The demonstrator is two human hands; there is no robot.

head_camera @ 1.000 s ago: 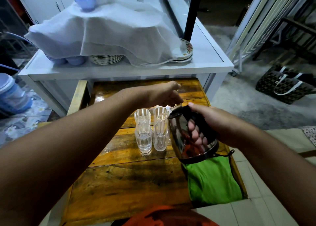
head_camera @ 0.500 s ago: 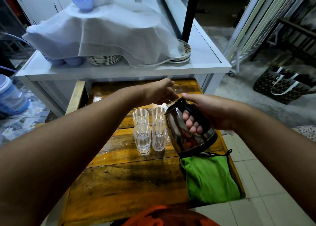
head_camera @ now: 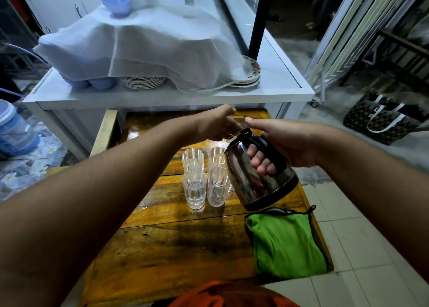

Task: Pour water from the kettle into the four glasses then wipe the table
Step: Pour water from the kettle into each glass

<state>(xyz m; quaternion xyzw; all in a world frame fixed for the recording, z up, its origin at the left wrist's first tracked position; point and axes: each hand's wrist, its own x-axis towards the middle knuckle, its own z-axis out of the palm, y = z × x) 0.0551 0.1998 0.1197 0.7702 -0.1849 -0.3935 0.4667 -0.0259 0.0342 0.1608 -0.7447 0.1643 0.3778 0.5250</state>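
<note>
A steel kettle [head_camera: 253, 181] with a black handle hangs tilted to the left above the wooden table [head_camera: 174, 248]. My right hand [head_camera: 285, 144] grips its handle. My left hand [head_camera: 216, 123] pinches the kettle lid at the top rim. The spout sits over the back right glass [head_camera: 216, 154]. Clear glasses stand close together, two behind and two in front; the front left glass [head_camera: 194, 190] holds a little water. A green cloth [head_camera: 287, 244] lies on the table's right side, just below the kettle.
Behind the table stands a white counter [head_camera: 162, 95] with stacked plates [head_camera: 248, 72] and bowls under a white cover [head_camera: 139, 49], and a blue bowl [head_camera: 116, 3] on top. A patterned bag [head_camera: 383, 123] sits on the floor at right. The tabletop around the glasses looks wet.
The kettle has tipped a little further left towards the glasses. Both hands keep their hold, and the glasses and green cloth have not moved.
</note>
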